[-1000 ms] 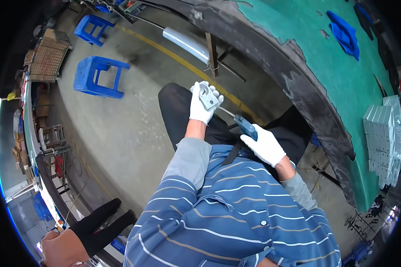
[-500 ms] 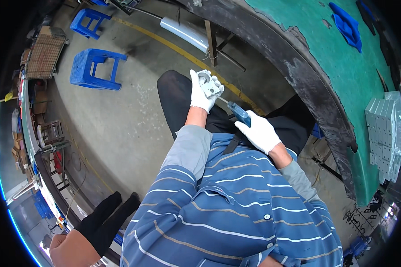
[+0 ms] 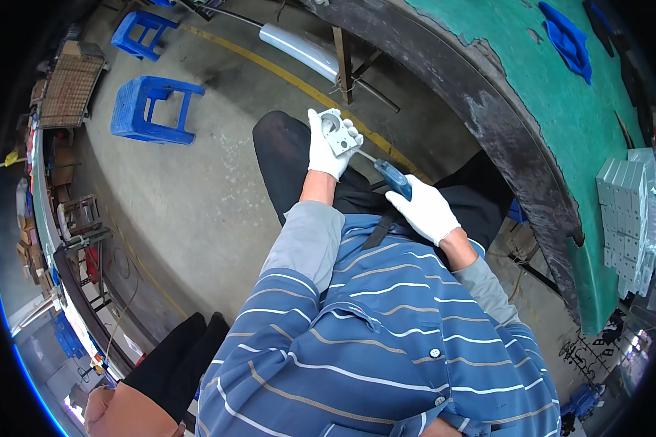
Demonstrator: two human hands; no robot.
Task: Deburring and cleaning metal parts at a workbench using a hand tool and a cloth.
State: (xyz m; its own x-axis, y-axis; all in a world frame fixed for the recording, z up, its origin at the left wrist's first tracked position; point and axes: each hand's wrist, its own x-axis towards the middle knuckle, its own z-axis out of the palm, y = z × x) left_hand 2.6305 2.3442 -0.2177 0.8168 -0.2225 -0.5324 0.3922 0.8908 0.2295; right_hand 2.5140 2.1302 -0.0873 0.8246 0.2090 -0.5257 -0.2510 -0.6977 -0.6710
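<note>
My left hand [image 3: 323, 154], in a white glove, holds a small silvery metal block [image 3: 337, 134] above my lap. The block has a large round opening and smaller holes, and my fingers wrap around its far side. In my gloved right hand [image 3: 426, 211] is a tool with a dark blue handle [image 3: 393, 180] and a thin metal shaft. The shaft [image 3: 365, 154] points up and left, its tip at the block's lower right edge. Whether the tip touches the block or enters a hole is too small to tell.
A green-topped workbench [image 3: 598, 124] curves along the right, bearing stacked grey metal blocks [image 3: 623, 218] and a blue cloth [image 3: 567, 45]. Blue plastic stools [image 3: 135, 109] stand on the floor at the left. A clear plastic roll [image 3: 299, 51] hangs on a rod beyond my knees. Another person's legs [image 3: 171, 357] show at lower left.
The view has shifted slightly. Both hands keep their grips on the metal block and the blue-handled tool; the shaft still points at the block's lower edge.
</note>
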